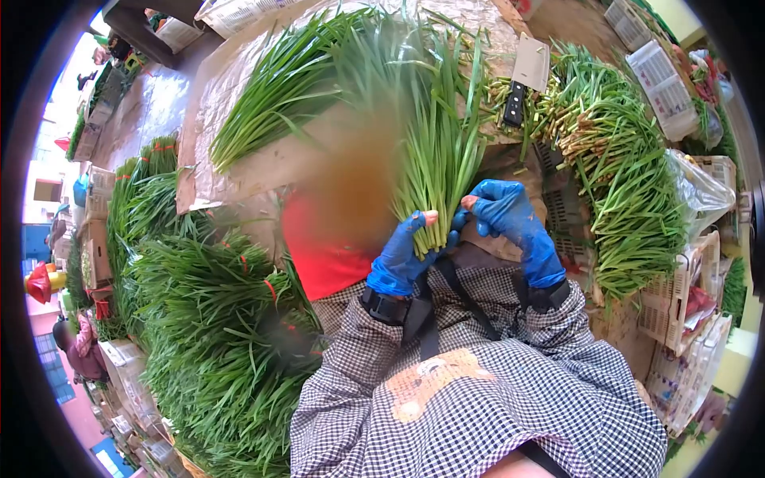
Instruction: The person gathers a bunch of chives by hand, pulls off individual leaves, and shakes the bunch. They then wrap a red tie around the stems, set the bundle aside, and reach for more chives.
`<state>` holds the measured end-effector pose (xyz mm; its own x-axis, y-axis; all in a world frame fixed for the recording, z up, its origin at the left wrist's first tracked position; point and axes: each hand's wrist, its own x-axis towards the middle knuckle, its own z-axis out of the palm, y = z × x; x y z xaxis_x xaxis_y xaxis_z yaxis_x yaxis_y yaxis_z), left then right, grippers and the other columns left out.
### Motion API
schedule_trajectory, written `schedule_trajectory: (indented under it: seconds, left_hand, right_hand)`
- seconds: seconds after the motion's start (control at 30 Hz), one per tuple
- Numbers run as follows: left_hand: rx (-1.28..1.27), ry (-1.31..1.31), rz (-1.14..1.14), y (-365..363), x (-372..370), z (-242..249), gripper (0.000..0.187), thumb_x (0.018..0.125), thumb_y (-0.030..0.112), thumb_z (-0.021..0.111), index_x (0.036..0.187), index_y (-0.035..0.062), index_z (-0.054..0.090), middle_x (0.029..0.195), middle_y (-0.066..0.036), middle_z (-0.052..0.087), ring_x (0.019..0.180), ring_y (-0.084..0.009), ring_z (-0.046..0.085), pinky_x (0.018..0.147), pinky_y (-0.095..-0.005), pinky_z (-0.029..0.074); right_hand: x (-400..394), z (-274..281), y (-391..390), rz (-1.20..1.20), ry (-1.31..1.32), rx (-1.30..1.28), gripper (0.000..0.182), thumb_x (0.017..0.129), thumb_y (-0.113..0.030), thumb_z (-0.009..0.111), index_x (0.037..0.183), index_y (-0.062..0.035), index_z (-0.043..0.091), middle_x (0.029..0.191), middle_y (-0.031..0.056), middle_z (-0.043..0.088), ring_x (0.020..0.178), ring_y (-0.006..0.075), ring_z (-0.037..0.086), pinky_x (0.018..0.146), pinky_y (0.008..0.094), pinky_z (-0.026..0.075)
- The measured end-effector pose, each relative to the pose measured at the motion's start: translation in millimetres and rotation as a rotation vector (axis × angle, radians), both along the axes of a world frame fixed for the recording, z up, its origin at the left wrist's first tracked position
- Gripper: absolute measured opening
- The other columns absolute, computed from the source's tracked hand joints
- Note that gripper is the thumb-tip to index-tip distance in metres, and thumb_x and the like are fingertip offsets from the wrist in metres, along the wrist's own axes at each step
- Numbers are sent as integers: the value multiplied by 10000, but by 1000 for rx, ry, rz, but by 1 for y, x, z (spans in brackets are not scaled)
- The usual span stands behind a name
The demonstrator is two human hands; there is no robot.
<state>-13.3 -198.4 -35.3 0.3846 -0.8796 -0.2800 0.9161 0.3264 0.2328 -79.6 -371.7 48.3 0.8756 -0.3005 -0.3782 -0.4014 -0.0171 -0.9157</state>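
My left hand (406, 253), in a blue glove with the thumb tip bare, is wrapped around the lower stalks of a bunch of garlic chives (442, 143). The long flat leaves fan away from me over the table. Just right of the stalk ends is my right hand (506, 219), also blue-gloved, its fingers curled with thumb and forefinger pinched together. Whatever sits in that pinch, if anything, is too small to make out. Beyond it lies a cleaver (530, 64) with a black handle, among cut stalk ends (498, 95).
More loose chives (279, 88) lie on the paper-covered table (211, 111). A large heap of banded bunches (215, 342) stands at left, another pile of greens (621, 159) at right. Plastic crates (665, 95) line the right side. A red surface (323, 255) is partly blurred. Another person (80, 350) is far left.
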Motion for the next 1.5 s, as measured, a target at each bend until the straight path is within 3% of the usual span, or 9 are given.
schedule_trajectory:
  seconds: [0.33, 0.57, 0.73, 0.77, 0.9, 1.13, 1.2, 1.33, 1.5]
  left_hand:
    - [-78, 44, 11, -4, 1, 5, 503, 850, 148, 553, 1299, -11, 392, 1256, -192, 499, 1017, -250, 568, 783, -336, 522]
    - [-50, 78, 63, -1, 0, 6, 482, 854, 178, 552, 1260, -44, 416, 1162, -174, 560, 891, -196, 599, 690, -275, 538]
    - [-333, 271, 71, -13, 8, 9, 545, 850, 178, 559, 1312, -30, 358, 1161, -159, 531, 898, -194, 528, 747, -311, 517]
    - [-65, 178, 216, -20, 3, 34, 437, 856, 177, 528, 1226, -44, 454, 1020, -134, 598, 814, -202, 596, 727, -372, 553]
    - [-66, 37, 114, -21, 6, 25, 430, 868, 215, 495, 1216, -37, 475, 1002, -125, 618, 862, -234, 602, 796, -544, 510]
    - [-180, 69, 136, -11, 16, 11, 483, 847, 277, 521, 1246, 11, 461, 1057, -94, 610, 1016, -255, 562, 952, -607, 365]
    - [-218, 135, 66, -10, 17, 12, 462, 865, 258, 513, 1251, 10, 455, 1098, -89, 600, 1082, -263, 539, 959, -609, 359]
    - [-34, -44, 125, -13, 10, 11, 395, 873, 202, 550, 1226, 37, 484, 1123, -93, 592, 1047, -232, 570, 901, -556, 449]
    - [167, -210, 142, -15, 8, 11, 354, 830, 174, 615, 1148, 43, 530, 1015, -79, 619, 896, -191, 623, 756, -387, 552]
  right_hand:
    - [5, -24, -21, -217, -175, -162, 237, 846, -232, 652, 906, -4, 668, 639, 9, 616, 482, 54, 526, 431, 208, 419]
    - [19, -32, -13, -238, -179, 27, 160, 833, -125, 646, 924, 6, 663, 764, 37, 662, 536, 61, 547, 454, 220, 442]
    - [3, -5, -6, -332, -276, 107, 110, 837, -83, 602, 879, -3, 665, 737, 37, 665, 535, 47, 523, 468, 191, 411]
    - [3, -1, -6, -334, -292, 87, 114, 838, -84, 587, 863, -6, 665, 716, 32, 659, 520, 32, 489, 472, 171, 388]
    - [3, 1, -6, -344, -310, 55, 132, 838, -86, 563, 853, -6, 667, 751, 50, 676, 516, 24, 471, 469, 166, 372]
    - [-8, 26, -26, -440, -401, -90, 144, 839, -113, 569, 795, -17, 666, 721, 40, 671, 503, 20, 472, 451, 179, 371]
    - [-13, 13, -45, -320, -112, -310, 141, 833, -144, 611, 772, -25, 656, 679, 34, 654, 487, 36, 488, 419, 200, 366]
    - [-13, -4, -40, 176, 310, -572, 146, 821, -155, 634, 760, -22, 635, 656, 50, 641, 519, 80, 530, 440, 253, 413]
    - [20, 9, -1, 60, -226, -524, 204, 753, -218, 707, 746, -29, 630, 641, 73, 591, 546, 158, 556, 511, 285, 454]
